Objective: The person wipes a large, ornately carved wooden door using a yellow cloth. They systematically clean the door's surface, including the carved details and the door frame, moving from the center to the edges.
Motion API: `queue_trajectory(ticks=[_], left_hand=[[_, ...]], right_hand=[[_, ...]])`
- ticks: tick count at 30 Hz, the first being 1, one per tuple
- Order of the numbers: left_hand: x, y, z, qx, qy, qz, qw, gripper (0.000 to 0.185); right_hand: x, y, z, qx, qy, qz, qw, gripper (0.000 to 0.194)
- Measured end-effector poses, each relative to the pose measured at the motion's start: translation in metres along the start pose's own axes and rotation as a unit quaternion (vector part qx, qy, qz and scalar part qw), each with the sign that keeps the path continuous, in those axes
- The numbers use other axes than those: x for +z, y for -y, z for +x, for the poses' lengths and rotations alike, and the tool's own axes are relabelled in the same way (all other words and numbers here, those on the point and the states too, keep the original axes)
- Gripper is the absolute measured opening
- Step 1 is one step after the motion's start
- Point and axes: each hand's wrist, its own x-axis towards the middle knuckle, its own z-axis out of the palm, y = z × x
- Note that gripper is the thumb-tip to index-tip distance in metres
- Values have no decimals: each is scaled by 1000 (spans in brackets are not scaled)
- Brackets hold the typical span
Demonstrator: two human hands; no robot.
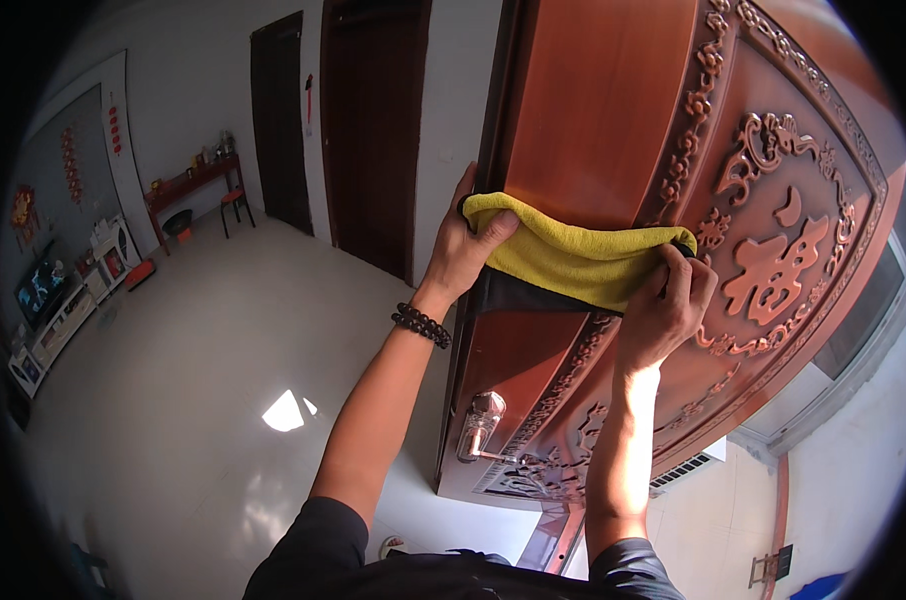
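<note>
A yellow cloth [565, 244] with a dark edge stretches between my two hands, close against a reddish-brown carved door [588, 112]. My left hand [468, 244] grips the cloth's left end, thumb on the front, by the door's free edge. The cloth's right end is pinched in the fingers of my right hand [670, 307], in front of the carved panel. Below the cloth, a metal door handle [483, 431] sits on the door. Raised flower borders and a large raised character [775, 270] decorate the panel.
Left of the door spreads a pale shiny floor [197, 337]. A television [40, 285] on a low cabinet [62, 330], a red side table [194, 180] and a stool [235, 206] stand along the walls. Two dark doors [374, 135] [282, 124] are behind. A white wall [858, 420] is at right.
</note>
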Motion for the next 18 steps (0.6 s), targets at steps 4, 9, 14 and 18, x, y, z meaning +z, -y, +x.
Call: queue_trajectory(ticks=[4, 9, 14, 18], left_hand=[[4, 1, 3, 22, 10, -60, 998, 113], [0, 18, -4, 22, -10, -72, 997, 110], [-7, 4, -28, 47, -46, -68, 996, 103], [-2, 18, -36, 79, -117, 104, 984, 102]], right_hand=[[-5, 36, -19, -68, 39, -157, 984, 51], [35, 65, -54, -100, 83, -95, 987, 89], [43, 73, -61, -132, 62, -81, 986, 82], [52, 66, -52, -165, -18, -91, 982, 76]])
